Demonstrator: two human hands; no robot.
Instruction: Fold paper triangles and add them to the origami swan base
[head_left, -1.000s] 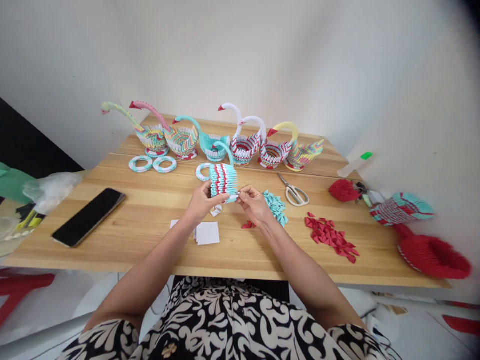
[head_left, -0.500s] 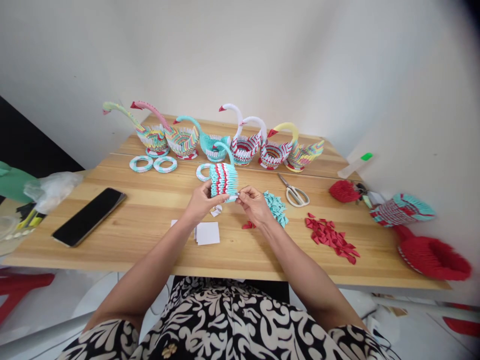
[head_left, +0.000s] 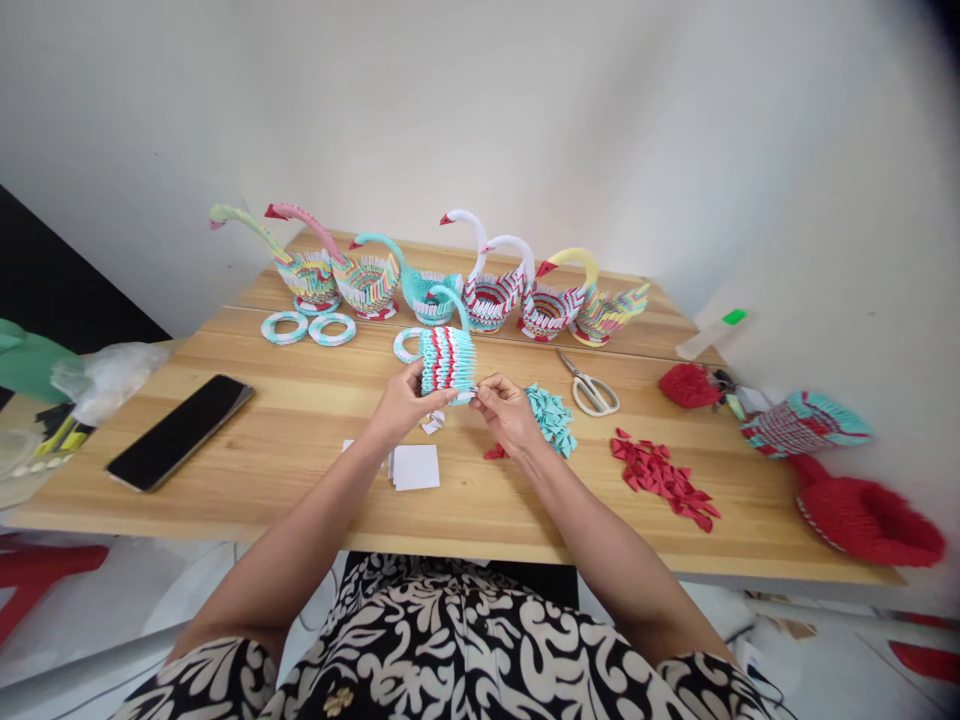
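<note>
A paper basket body (head_left: 448,358) of folded pieces in turquoise, white and red rows lies tipped on its side above the table, its pointed rim to the right. My left hand (head_left: 403,405) is closed around its left and lower side. At the rim's lower right corner, my right hand (head_left: 506,408) pinches a small pale folded paper piece (head_left: 472,393), partly hidden by the fingertips. Right beside that hand is a pile of turquoise folded pieces (head_left: 551,420), and a few red pieces (head_left: 495,452) show under the wrist. Below my left hand lies a small white paper scrap (head_left: 433,422).
Several paper swans (head_left: 491,290) stand along the back. Turquoise-and-white rings (head_left: 332,328), a phone (head_left: 180,432) and white paper squares (head_left: 416,467) lie at left and front. Scissors (head_left: 592,390), red pieces (head_left: 660,475), a glue bottle (head_left: 709,335) and red paper basket (head_left: 870,515) are to the right.
Almost nothing differs. Both hands keep their hold at the basket's rim; the view has shifted very slightly.
</note>
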